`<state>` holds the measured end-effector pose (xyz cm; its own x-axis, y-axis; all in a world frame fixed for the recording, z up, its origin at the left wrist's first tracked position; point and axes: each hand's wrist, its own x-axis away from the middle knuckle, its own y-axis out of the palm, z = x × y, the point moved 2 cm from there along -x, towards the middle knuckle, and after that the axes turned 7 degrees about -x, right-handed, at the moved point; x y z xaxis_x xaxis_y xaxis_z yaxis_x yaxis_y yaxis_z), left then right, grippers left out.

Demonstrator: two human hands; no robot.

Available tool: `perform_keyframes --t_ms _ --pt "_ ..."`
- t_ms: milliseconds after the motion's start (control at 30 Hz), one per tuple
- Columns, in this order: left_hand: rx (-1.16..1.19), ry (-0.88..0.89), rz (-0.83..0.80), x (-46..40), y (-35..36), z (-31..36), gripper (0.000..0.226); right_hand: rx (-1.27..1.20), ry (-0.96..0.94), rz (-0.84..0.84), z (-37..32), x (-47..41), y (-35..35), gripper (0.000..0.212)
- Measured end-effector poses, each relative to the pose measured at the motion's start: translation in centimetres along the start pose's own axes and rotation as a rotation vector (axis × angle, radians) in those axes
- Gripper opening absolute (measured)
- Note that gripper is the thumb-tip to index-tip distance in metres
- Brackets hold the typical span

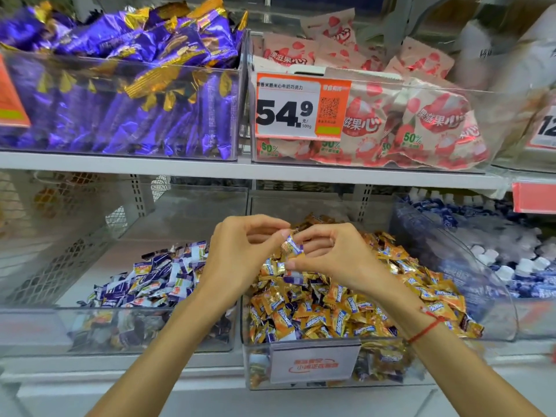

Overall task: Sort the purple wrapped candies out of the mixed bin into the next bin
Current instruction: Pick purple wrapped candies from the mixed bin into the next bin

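Two shop shelves (270, 171) of clear bins; left hand (240, 251) and right hand (331, 254) fingers both pinch one purple candy (293, 245) above the mixed bin (301, 341).

The left hand (240, 254) hides part of the purple-candy bin (144, 329).

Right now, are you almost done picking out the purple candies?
Partly. A pile of purple candies already lies in the left bin. Both the left hand and right hand pinch one candy above the mixed bin. A few purple wrappers still show among the gold ones.
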<state>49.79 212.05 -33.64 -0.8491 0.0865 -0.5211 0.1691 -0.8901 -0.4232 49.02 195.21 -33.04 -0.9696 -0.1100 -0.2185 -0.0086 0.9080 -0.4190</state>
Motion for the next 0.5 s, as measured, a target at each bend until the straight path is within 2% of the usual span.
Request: perform_keyframes --t_ms 133,233,300,400,500 --pt "-0.269 0.085 0.085 -1.2 -0.3 -0.8 0.012 -0.011 0.079 0.091 1.0 -0.1 -2.0 0.032" --pt "-0.496 0.058 -0.006 -1.8 -0.5 -1.0 0.026 -0.181 0.146 0.167 1.6 0.3 -2.3 0.027" --pt "-0.409 0.063 -0.060 -1.4 -0.4 -0.6 0.035 -0.398 0.181 0.138 1.4 0.3 -1.9 0.031" --pt "-0.131 0.063 -0.164 0.4 0.0 0.0 0.042 -0.488 0.165 0.047 0.5 0.4 -0.5 0.028" --pt "-0.096 0.103 -0.137 1.9 -0.3 -0.1 0.038 -0.586 0.137 -0.014 0.0 0.7 1.1 0.025"
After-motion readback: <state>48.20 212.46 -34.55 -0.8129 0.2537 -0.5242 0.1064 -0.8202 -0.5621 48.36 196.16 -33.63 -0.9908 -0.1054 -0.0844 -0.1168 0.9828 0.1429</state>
